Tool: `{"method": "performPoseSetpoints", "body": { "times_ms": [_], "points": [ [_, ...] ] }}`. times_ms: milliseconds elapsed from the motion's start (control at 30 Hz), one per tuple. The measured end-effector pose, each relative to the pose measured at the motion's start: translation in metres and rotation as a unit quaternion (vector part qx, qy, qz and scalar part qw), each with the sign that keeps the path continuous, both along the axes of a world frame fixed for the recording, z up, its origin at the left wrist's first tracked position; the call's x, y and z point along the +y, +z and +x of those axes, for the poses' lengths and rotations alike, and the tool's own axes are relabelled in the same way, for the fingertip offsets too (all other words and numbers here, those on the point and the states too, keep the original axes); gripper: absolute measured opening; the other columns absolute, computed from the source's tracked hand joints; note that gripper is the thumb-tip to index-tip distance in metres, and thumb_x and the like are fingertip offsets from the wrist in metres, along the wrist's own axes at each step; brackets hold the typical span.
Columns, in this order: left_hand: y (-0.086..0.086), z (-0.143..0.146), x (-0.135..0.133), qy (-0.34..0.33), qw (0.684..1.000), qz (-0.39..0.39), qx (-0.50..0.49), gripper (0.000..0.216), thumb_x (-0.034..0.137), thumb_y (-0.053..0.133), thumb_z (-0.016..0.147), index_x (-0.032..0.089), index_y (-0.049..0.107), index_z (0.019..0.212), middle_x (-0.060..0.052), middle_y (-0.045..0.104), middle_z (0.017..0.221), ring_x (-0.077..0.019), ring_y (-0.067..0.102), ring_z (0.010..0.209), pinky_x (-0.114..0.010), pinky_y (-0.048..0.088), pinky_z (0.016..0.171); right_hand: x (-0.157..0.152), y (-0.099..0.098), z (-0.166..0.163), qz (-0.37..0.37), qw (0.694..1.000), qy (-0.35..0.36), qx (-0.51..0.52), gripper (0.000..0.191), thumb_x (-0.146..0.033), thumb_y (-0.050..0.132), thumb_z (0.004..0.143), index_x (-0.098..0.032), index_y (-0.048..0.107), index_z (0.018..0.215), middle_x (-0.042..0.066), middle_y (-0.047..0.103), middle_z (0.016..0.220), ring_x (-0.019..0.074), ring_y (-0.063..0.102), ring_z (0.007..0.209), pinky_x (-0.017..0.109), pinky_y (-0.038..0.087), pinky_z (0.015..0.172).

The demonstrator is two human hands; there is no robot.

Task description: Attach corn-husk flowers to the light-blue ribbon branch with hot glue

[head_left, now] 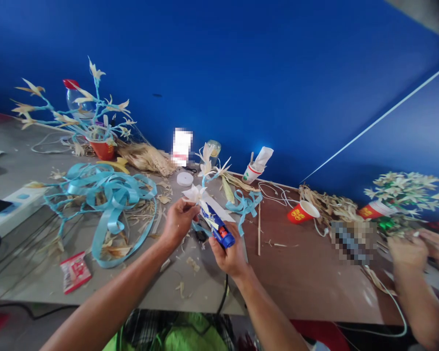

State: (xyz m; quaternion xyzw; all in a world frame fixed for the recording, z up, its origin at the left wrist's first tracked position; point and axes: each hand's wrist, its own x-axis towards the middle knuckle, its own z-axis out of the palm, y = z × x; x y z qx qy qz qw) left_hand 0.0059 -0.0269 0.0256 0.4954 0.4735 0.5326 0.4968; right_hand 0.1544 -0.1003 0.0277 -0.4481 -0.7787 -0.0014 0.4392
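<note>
My left hand (181, 219) is closed in a pinch on a pale husk flower (195, 194), whose petals spread above the fingertips. My right hand (231, 253) is wrapped around a blue glue gun (219, 233) with a black cord hanging below it. The gun's front end lies close beside the flower; I cannot tell whether they touch. Behind both hands stands a light-blue wrapped stem with husk flowers (206, 165). Left of my left hand lies a loose heap of light-blue ribbon (111, 195).
A branch of husk flowers stands in a red pot (104, 148) at back left. A white power strip (10, 212) lies far left, a red packet (75, 273) at front left. Right are a red paper cup (303, 212) and a co-worker's hands (409, 251). Husk scraps litter the table.
</note>
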Motion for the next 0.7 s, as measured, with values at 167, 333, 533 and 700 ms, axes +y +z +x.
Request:
{"method": "performPoseSetpoints", "body": {
  "times_ms": [167, 333, 533, 700],
  "points": [
    [0.003, 0.000, 0.000, -0.014, 1.000, -0.009, -0.024, 0.013, 0.024, 0.059, 0.067, 0.016, 0.054, 0.059, 0.003, 0.053, 0.046, -0.0096, 0.048, 0.044, -0.023, 0.037, 0.051, -0.002, 0.001, 0.002, -0.017, 0.999, 0.018, 0.020, 0.013, -0.029, 0.044, 0.085, -0.018, 0.052, 0.085, 0.006, 0.056, 0.078, 0.0205, 0.055, 0.077, 0.037, 0.046, 0.071],
    [0.005, -0.003, 0.000, -0.010, 0.998, -0.007, -0.058, 0.011, 0.022, 0.060, 0.066, 0.016, 0.053, 0.060, 0.004, 0.053, 0.045, -0.0093, 0.048, 0.044, -0.022, 0.037, 0.050, -0.001, -0.001, 0.001, -0.030, 0.999, 0.014, 0.008, 0.016, -0.031, 0.043, 0.087, -0.018, 0.054, 0.085, 0.006, 0.056, 0.077, 0.0202, 0.055, 0.075, 0.035, 0.046, 0.069],
    [0.005, -0.002, -0.002, -0.027, 0.995, -0.023, -0.096, 0.018, 0.029, 0.064, 0.068, 0.015, 0.055, 0.062, 0.003, 0.055, 0.048, -0.0084, 0.048, 0.044, -0.022, 0.037, 0.050, 0.002, -0.006, 0.002, -0.062, 0.998, -0.008, 0.034, 0.017, -0.032, 0.046, 0.086, -0.017, 0.055, 0.087, 0.007, 0.058, 0.080, 0.0209, 0.056, 0.076, 0.036, 0.046, 0.071],
    [0.005, 0.000, -0.003, -0.032, 0.992, -0.024, -0.117, 0.021, 0.032, 0.068, 0.065, 0.014, 0.055, 0.063, 0.003, 0.056, 0.049, -0.0083, 0.049, 0.044, -0.022, 0.038, 0.050, 0.005, -0.016, 0.008, -0.111, 0.989, -0.019, 0.093, 0.019, -0.033, 0.049, 0.085, -0.017, 0.059, 0.085, 0.009, 0.061, 0.082, 0.0231, 0.059, 0.080, 0.037, 0.047, 0.074]
  ]
}}
